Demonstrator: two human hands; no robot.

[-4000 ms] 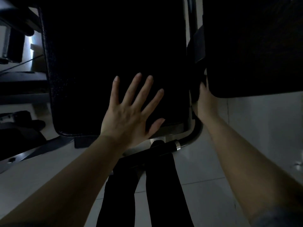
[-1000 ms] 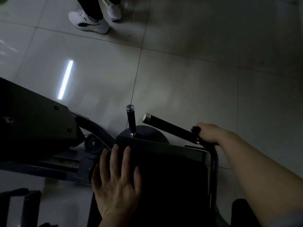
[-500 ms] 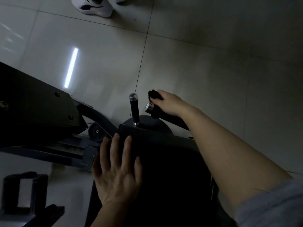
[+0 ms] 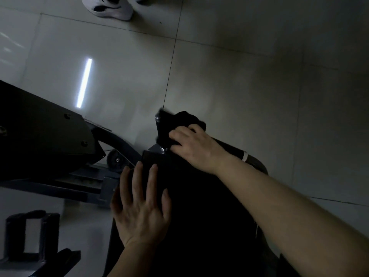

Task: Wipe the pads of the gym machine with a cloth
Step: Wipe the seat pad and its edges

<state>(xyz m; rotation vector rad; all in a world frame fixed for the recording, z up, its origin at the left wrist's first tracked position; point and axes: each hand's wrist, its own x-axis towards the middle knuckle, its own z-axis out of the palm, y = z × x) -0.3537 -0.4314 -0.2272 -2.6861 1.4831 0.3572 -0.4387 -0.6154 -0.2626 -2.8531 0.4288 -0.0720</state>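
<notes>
The tiled floor (image 4: 249,66) fills the upper half of your view, dim, with a bright strip of reflected light on it at left. Below it the black pad (image 4: 199,216) of the machine runs from the bottom edge up to the middle, its top edge squared off. To the left sits a dark angled cover plate (image 4: 40,136) of the frame, with a small wheel (image 4: 116,159) just beside its lower corner. A white shoe (image 4: 111,9) of another person shows at the top edge.

Your left hand (image 4: 139,208) lies flat on the pad's upper left part, fingers spread apart and holding nothing, the fingertips near the pad's top edge. Your right hand (image 4: 191,148) reaches across above the pad's top edge, fingers curled and clamped on the black cloth (image 4: 175,124). The cloth is bunched over the short upright post (image 4: 158,118), whose metal cap peeks out at its left side. A black handle (image 4: 231,149) with a silver ring runs out from under your right wrist.
</notes>
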